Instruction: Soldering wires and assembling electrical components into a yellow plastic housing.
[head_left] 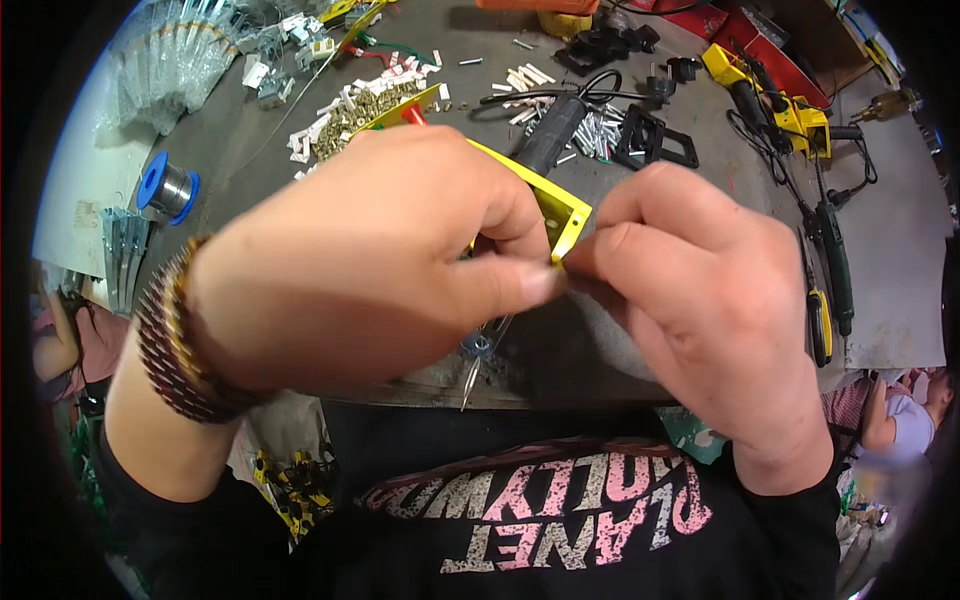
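My left hand [400, 240] is closed on a bright yellow metal bracket [568, 212] with a folded, drilled end, and its thumb presses near the lower corner. Much of the bracket is hidden behind that hand. At the same corner, the fingertips of my right hand [705, 280] are pinched together; anything between them is too small or hidden to make out. A thin pointed metal piece [470, 380] with a bluish band shows below my left hand, close to the table's front edge.
Behind my hands lie a heap of small brass-coloured parts [370, 112], loose screws [603, 138] and a black cable [600, 88]. A blue spool of wire [166, 188] stands at left. Yellow-and-black parts [800, 125] and a dark green-handled tool [835, 265] lie at right. Other people sit at both sides.
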